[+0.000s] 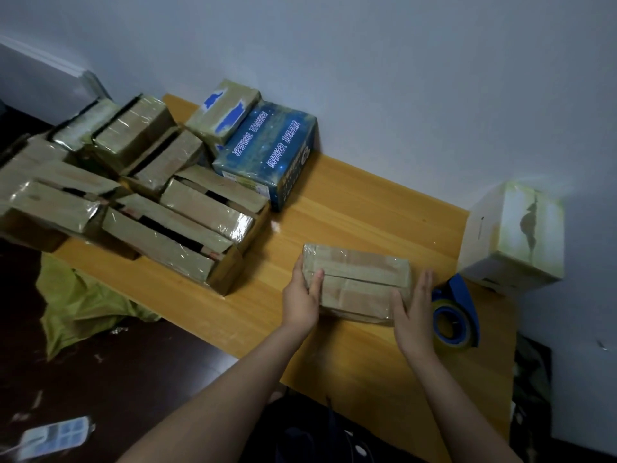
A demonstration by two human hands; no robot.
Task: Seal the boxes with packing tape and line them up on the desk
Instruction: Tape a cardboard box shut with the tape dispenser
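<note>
here, left hand [302, 295] gripping box [360, 279], right hand [414, 305] flat on its end, tape dispenser [455, 315] beside, desk edge [257, 355] near

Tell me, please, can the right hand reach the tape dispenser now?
Probably yes: the tape dispenser lies right beside the right hand, nothing between them; that hand only presses the box.
</note>
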